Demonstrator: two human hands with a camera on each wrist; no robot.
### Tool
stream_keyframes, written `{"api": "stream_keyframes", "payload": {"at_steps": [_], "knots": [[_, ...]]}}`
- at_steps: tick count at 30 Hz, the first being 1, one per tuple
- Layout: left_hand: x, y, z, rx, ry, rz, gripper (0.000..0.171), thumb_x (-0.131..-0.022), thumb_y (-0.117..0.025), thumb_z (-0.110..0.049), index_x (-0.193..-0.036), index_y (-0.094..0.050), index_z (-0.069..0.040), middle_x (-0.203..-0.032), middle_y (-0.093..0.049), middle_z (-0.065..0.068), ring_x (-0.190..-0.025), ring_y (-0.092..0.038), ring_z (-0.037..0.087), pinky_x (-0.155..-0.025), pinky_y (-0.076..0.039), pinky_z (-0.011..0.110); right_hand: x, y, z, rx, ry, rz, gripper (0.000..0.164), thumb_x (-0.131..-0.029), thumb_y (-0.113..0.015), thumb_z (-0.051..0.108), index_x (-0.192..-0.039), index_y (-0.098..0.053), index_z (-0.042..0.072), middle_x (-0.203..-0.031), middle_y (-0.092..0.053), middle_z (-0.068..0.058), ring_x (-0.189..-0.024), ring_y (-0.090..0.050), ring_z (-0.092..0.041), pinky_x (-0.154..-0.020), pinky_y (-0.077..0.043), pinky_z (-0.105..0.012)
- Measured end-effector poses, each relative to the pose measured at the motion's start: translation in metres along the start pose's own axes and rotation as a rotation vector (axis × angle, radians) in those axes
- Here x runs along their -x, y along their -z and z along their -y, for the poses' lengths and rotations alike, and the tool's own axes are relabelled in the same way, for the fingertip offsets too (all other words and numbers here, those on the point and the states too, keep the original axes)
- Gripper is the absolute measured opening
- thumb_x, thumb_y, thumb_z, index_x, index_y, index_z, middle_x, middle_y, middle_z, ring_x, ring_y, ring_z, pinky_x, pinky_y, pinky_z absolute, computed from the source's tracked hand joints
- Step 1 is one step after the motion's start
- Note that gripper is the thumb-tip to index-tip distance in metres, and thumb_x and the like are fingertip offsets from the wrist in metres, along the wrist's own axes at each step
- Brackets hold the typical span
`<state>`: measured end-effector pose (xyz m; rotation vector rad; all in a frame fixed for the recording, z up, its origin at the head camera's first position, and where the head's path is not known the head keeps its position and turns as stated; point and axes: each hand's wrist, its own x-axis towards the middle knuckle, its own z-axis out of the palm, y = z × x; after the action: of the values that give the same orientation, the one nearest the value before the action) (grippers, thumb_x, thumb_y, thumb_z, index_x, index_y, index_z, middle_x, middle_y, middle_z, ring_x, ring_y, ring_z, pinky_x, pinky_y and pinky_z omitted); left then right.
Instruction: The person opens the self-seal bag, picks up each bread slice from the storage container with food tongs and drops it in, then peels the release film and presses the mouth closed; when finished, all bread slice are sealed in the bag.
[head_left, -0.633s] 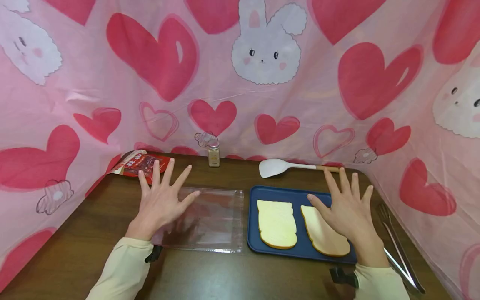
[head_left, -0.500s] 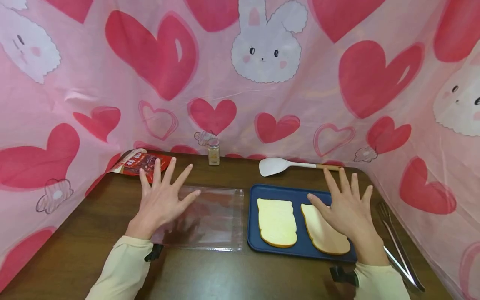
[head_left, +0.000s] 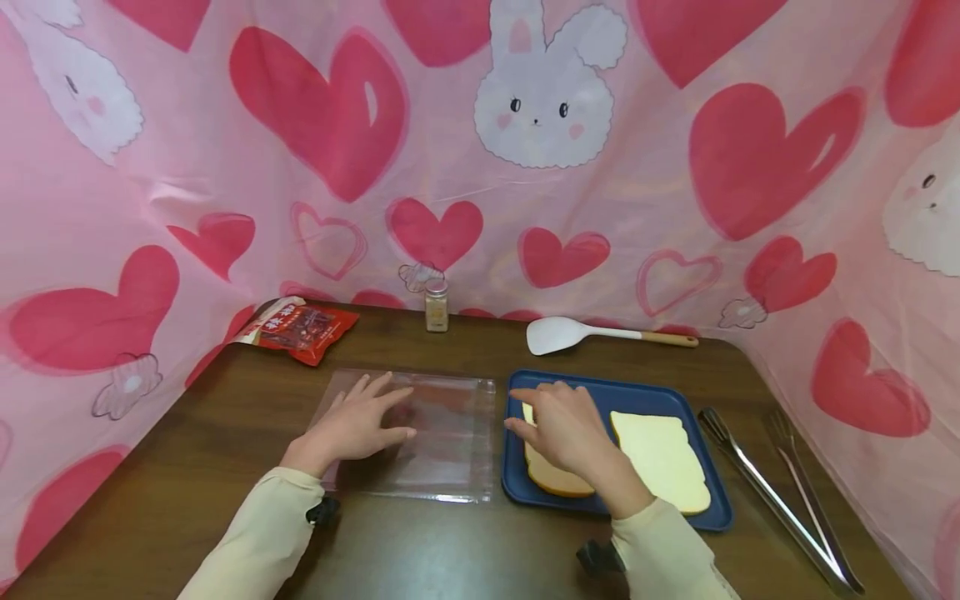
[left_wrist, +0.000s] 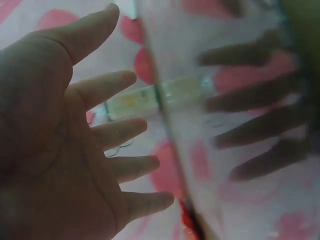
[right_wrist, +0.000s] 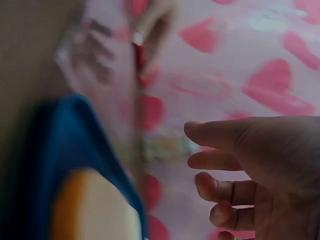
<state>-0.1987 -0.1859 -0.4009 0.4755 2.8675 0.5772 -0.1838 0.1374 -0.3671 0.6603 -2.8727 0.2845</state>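
My left hand (head_left: 352, 425), fingers spread, hovers over the left part of a clear plastic bag (head_left: 450, 450) lying flat on the table. In the left wrist view, the palm of that left hand (left_wrist: 75, 135) holds nothing, and dark finger reflections show opposite it. My right hand (head_left: 566, 429) is over the left bread slice (head_left: 558, 482) on a blue tray (head_left: 615, 385), covering much of that slice. Its fingers are loosely bent with nothing between them, as the right wrist view of the right hand (right_wrist: 270, 175) shows. A second bread slice (head_left: 663, 462) lies at the tray's right.
A red food packet (head_left: 307, 329) lies at the back left, with a small spice jar (head_left: 437, 310) standing to its right. Behind the tray is a white spatula (head_left: 558, 335) with a wooden handle. Metal tongs (head_left: 776, 502) lie spread at the right. Pink heart-print cloth (head_left: 450, 183) walls the table.
My right hand has moved left, from the right bread slice to above the left one, its fingers no longer spread wide. My left hand has lowered towards the bag.
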Motion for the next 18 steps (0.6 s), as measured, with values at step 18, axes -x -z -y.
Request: {"api": "stream_keyframes", "payload": {"at_steps": [18], "knots": [[0.002, -0.015, 0.01, 0.025, 0.06, 0.059, 0.071, -0.096, -0.074, -0.047, -0.158, -0.051, -0.021, -0.172, -0.028, 0.023, -0.158, -0.017, 0.057, -0.108, -0.012, 0.092, -0.028, -0.05, 0.023, 0.082, -0.022, 0.326, 0.045, -0.093, -0.078, 0.048, -0.131, -0.071, 0.024, -0.103, -0.079, -0.006, -0.09, -0.064, -0.029, -0.083, -0.046, -0.049]]}}
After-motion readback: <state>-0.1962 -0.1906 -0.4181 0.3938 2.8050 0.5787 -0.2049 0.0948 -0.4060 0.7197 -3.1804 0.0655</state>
